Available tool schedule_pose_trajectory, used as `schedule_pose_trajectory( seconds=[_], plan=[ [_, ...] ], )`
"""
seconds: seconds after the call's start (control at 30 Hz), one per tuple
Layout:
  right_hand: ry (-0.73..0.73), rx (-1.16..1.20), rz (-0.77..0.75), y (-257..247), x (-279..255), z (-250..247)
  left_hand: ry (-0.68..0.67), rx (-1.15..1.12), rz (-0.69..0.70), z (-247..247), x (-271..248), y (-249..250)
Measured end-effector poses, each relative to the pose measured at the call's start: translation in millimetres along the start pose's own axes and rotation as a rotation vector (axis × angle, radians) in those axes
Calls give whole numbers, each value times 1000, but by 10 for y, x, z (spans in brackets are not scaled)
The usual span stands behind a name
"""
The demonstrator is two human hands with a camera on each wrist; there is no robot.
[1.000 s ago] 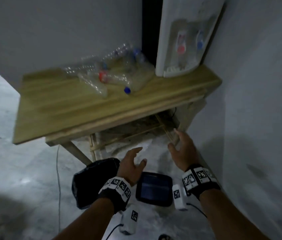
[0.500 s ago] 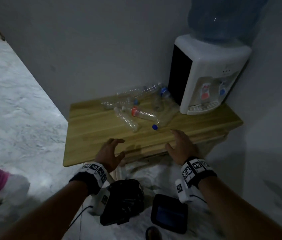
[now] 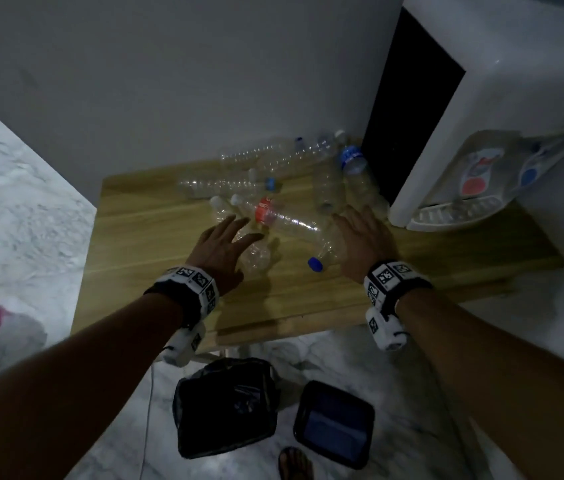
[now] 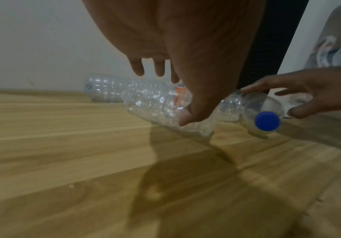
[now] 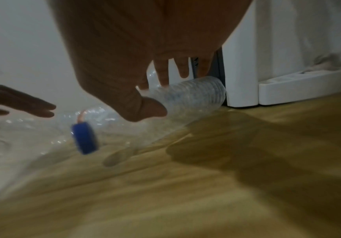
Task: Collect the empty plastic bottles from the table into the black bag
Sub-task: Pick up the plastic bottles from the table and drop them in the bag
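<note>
The right hand (image 3: 360, 237), fingers (image 5: 163, 75) spread and holding nothing, is hovering just over a ribbed clear bottle with a blue cap (image 3: 314, 264), whose long axis is running from cap nearest the person back toward the water dispenser (image 3: 481, 133). The left hand (image 3: 219, 245) is reaching, open, over a crumpled bottle (image 3: 256, 254) on the bench (image 3: 152, 230). The black bag (image 3: 225, 407) is sitting on the floor below.

Head camera looks steeply down over the wooden table (image 3: 155, 237); both wrist cameras skim low across it toward the wall, close in, all sharing the blue-capped bottle (image 4: 265, 112).
</note>
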State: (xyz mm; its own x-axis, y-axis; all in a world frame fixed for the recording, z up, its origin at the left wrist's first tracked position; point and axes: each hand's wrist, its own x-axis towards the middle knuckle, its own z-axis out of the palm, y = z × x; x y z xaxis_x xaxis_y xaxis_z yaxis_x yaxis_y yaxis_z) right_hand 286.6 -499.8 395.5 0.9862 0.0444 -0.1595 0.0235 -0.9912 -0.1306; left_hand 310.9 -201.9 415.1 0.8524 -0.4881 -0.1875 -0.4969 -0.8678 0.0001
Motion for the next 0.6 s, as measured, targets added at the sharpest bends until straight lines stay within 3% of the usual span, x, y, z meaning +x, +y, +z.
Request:
schedule_pose_trajectory(
  seconds=[0.17,0.3,0.47,0.6],
  plan=[
    [-42,-75,-43,166,164,70,-43,87,46,118,288,-99],
    [103,-153,-98,225,61,96,-2,129,63,158,289,-125],
    [218,-140,-134,207,-268,196,24,87,97,121,-54,-75],
    [197,-62,-74,-16,-724,217,85,-56,96,44,-645,-11]
  ],
)
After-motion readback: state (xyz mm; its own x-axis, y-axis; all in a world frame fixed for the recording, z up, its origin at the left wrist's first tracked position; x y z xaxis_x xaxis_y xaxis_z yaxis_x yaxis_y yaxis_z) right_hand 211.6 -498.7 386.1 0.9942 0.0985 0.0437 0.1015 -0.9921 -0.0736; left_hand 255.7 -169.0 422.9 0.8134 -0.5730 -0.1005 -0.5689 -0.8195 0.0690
